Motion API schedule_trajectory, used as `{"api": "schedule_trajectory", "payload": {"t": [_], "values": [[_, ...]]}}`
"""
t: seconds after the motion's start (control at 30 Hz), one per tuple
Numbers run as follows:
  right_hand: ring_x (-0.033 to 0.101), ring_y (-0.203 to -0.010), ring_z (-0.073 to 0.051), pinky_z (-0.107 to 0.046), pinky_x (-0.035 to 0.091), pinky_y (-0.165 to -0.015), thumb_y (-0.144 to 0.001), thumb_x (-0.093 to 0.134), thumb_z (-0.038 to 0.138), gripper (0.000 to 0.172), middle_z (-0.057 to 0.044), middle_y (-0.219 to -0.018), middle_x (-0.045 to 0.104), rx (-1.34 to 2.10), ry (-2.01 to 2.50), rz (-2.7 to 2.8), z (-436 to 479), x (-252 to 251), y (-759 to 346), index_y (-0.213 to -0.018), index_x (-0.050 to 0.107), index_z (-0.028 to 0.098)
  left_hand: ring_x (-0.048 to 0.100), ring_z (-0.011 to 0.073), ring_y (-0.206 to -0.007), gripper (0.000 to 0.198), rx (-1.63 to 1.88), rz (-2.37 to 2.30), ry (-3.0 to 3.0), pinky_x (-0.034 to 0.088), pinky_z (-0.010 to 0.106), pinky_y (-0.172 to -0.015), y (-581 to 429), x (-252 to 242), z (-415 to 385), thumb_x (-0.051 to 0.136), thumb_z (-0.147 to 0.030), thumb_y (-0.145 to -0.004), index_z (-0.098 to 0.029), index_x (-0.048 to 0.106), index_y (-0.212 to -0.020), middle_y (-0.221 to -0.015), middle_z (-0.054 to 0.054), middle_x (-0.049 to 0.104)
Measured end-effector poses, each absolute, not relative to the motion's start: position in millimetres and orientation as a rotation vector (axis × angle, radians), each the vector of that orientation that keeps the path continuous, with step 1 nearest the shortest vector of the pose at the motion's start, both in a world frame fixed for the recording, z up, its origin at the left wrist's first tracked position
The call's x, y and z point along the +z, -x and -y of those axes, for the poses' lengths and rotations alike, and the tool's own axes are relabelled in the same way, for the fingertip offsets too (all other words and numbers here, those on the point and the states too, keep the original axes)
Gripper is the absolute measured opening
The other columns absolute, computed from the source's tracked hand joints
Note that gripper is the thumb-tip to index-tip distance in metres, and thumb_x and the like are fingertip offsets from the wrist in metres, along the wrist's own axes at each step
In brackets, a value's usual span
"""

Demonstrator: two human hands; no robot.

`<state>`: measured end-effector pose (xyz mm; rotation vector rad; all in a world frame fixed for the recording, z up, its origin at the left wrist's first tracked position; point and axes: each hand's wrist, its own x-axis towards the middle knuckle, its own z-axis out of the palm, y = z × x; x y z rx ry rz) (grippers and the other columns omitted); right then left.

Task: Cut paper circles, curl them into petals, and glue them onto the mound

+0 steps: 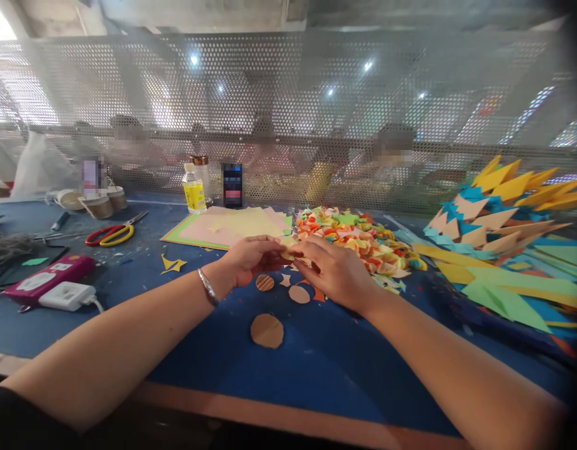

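Both hands meet over the middle of the blue table, pinching a small pale yellow paper piece (288, 245) between them. My left hand (251, 259), with a silver bracelet at the wrist, has its fingertips on the piece's left side. The fingers of my right hand (337, 272) are closed on its right side; part of the piece is hidden. Below them lie a small ridged cardboard disc (265, 283), a pale paper oval (299, 294) and orange scraps. Closer to me rests a larger brown cardboard disc (267, 331).
A heap of colourful paper cut-outs (358, 234) sits behind my right hand. Stacked paper sheets (222, 225), scissors (110, 234), a yellow-labelled bottle (194, 190) and a purple power strip (58, 278) are leftward. Folded paper spikes (494, 212) stand right. A perforated screen (279, 106) backs the table.
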<state>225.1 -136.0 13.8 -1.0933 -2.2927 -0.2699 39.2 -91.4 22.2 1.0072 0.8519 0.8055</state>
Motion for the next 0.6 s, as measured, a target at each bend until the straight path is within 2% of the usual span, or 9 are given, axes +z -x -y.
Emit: {"api": "schedule_trajectory", "payload": {"t": [0.13,0.27,0.37,0.6], "values": [[0.057,-0.073,-0.015,-0.027,0.044,-0.064,-0.094,0.045,0.027,0.018,-0.006,-0.090,0.062,-0.127,1.041,2.240,135.7,14.9,-224.5,-0.097,0.061,0.019,0.069,0.0120,-0.069,0.010,0.790,-0.782,-1.023,0.049,0.022,-0.062,-40.7,20.6,91.0,0.066,-0.009,-0.077,-0.015,0.059,-0.075,-0.073,0.002,0.070],[0.055,-0.070,-0.013,-0.026,0.044,-0.066,-0.092,0.050,0.025,0.012,-0.004,-0.086,0.061,-0.015,1.004,2.163,135.3,14.4,-222.1,-0.093,0.061,0.019,0.068,0.0107,-0.067,0.005,0.863,-0.764,-1.089,0.048,0.020,-0.060,-43.8,18.3,91.2,0.066,-0.010,-0.078,-0.014,0.064,-0.081,-0.074,0.002,0.069],[0.054,-0.066,-0.011,-0.024,0.044,-0.061,-0.090,0.053,0.024,0.010,-0.003,-0.082,0.060,0.034,1.000,2.106,134.1,12.7,-221.9,-0.090,0.061,0.019,0.069,0.0124,-0.065,0.002,0.865,-0.776,-1.148,0.048,0.021,-0.059,-44.7,18.7,92.7,0.067,-0.013,-0.078,-0.012,0.066,-0.079,-0.073,0.004,0.070],[0.053,-0.060,-0.010,-0.024,0.042,-0.055,-0.088,0.056,0.026,0.009,-0.001,-0.074,0.060,0.130,1.077,2.040,130.2,11.5,-223.3,-0.084,0.061,0.018,0.068,0.0128,-0.066,0.010,0.843,-0.760,-1.180,0.052,0.026,-0.068,-44.3,22.2,98.9,0.062,-0.016,-0.084,-0.011,0.069,-0.079,-0.072,0.008,0.072]]}}
